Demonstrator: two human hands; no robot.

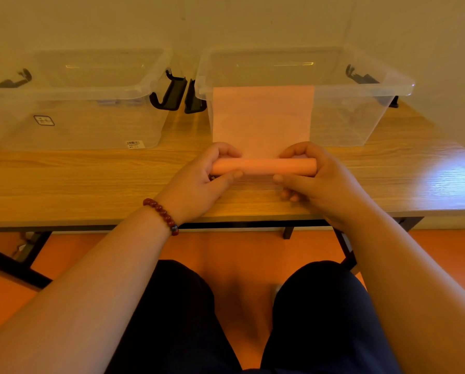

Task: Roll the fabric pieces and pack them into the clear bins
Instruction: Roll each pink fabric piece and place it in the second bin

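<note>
A pink fabric piece (262,118) runs from the rim of the right clear bin (361,87) down its front wall to the wooden table (90,179). Its near end is rolled into a tight tube (258,166). My left hand (199,184) grips the tube's left end, fingers curled over the top and thumb underneath. My right hand (312,179) grips the right end the same way. A second clear bin (72,103) stands to the left. No fabric shows inside either bin.
Both bins stand along the wall at the table's back, with black latch handles (172,93) between them. The table's front edge lies just under my wrists. My knees and an orange floor are below. A beaded bracelet (162,214) circles my left wrist.
</note>
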